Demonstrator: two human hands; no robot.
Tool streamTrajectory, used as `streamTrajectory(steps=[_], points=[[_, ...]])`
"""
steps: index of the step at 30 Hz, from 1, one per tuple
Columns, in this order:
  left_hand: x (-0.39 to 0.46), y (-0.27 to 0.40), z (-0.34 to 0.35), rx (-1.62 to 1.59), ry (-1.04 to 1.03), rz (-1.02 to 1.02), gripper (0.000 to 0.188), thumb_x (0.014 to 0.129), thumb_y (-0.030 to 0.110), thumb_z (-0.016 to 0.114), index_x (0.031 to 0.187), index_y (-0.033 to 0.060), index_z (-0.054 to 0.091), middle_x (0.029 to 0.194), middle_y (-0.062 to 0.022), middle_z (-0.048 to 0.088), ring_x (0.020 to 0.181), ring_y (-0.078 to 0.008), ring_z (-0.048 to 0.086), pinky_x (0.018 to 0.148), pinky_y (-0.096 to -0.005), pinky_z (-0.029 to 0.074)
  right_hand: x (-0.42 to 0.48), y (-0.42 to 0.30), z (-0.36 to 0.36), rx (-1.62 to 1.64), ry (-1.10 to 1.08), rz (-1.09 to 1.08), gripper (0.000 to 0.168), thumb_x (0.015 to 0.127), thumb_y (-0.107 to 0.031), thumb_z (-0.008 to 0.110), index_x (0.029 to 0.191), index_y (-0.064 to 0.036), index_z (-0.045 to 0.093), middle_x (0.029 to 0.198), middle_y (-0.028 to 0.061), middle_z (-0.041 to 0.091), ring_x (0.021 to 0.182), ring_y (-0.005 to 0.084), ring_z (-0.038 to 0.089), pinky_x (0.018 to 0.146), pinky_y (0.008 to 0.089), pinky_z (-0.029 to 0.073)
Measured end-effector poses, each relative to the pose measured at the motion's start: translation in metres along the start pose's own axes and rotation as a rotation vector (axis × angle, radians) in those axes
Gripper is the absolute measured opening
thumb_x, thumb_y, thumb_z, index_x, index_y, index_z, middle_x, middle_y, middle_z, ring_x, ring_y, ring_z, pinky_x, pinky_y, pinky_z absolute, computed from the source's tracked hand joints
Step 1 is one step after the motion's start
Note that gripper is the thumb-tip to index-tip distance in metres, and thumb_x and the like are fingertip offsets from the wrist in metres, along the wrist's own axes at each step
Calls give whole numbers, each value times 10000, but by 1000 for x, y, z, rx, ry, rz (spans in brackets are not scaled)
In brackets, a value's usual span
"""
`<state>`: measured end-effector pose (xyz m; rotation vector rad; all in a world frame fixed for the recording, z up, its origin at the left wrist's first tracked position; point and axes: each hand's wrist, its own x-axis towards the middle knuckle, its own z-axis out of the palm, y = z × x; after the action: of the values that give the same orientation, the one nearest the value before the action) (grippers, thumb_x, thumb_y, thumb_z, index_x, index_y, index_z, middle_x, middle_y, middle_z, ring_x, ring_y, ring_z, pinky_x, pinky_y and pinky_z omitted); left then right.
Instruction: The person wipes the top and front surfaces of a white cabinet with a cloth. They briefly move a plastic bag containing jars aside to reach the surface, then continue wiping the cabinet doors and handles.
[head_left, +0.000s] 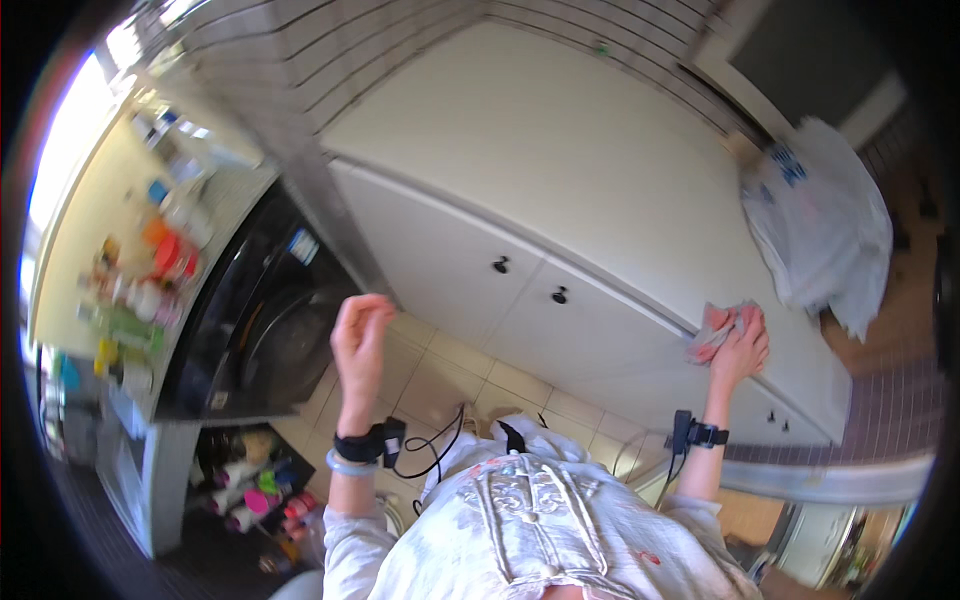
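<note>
My right hand (741, 351) grips a crumpled pink and grey cloth (720, 330) at the front edge of a long white cabinet top (555, 150). The cloth lies against that edge, partly under my fingers. My left hand (361, 330) is raised in the air over the tiled floor, between the cabinet front and a black front-loading washing machine (262, 337). Its fingers are loosely curled and nothing shows in them. Both wrists wear black straps with small devices and cables.
A white plastic bag (817, 217) stands at the right end of the cabinet top. Black knobs (559, 294) stick out from the white doors. Bottles and a red container (176, 256) crowd the left counter. More bottles (259, 499) stand low at the left.
</note>
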<state>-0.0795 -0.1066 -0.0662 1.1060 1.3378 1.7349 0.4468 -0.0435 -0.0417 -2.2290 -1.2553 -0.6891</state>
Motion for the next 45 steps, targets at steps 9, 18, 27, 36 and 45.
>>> streamTrajectory(steps=[9, 18, 27, 36, 45], points=[[-66, -18, 100, 12, -269, 142, 737, 859, 246, 717, 1409, 34, 275, 1362, -150, 403, 1303, -253, 393, 1046, -376, 385, -113, -230, -93, 1516, -1017, -471, 475, 987, -255, 462, 1433, -94, 421, 1410, 85, 477, 1249, 256, 488, 1088, 392, 335], [-116, -10, 52, 317, -34, -83, 435, 829, 270, 745, 1117, 36, 517, 962, -67, 502, 867, -166, 529, 713, -303, 462, -163, -222, -55, 1813, -1754, 35, 337, 1002, -183, 405, 1245, -6, 556, 1266, 102, 574, 1185, 215, 528, 1030, 373, 405], [-147, 25, 36, 295, -178, -256, 353, 834, 266, 735, 712, 33, 500, 626, -38, 418, 586, -117, 404, 538, -295, 366, -185, -210, -23, 1685, -1746, 173, 278, 987, -174, 428, 1140, -3, 584, 1134, 96, 616, 1049, 195, 584, 946, 346, 446], [-134, 7, 34, 249, -98, 49, 353, 838, 272, 709, 980, 58, 467, 678, -56, 485, 669, -139, 495, 620, -312, 443, -184, -226, -28, 1782, -1834, 386, 369, 1012, -291, 387, 1219, -30, 545, 1229, 105, 593, 1145, 236, 565, 986, 409, 443], [-104, -5, -107, -144, -269, -424, 401, 910, 291, 665, 1175, -2, 599, 887, -11, 656, 790, -81, 594, 655, -240, 497, -264, -324, -57, 1722, -1802, 85, 370, 978, -251, 470, 1268, -29, 528, 1242, 124, 595, 1151, 252, 575, 1012, 401, 451]])
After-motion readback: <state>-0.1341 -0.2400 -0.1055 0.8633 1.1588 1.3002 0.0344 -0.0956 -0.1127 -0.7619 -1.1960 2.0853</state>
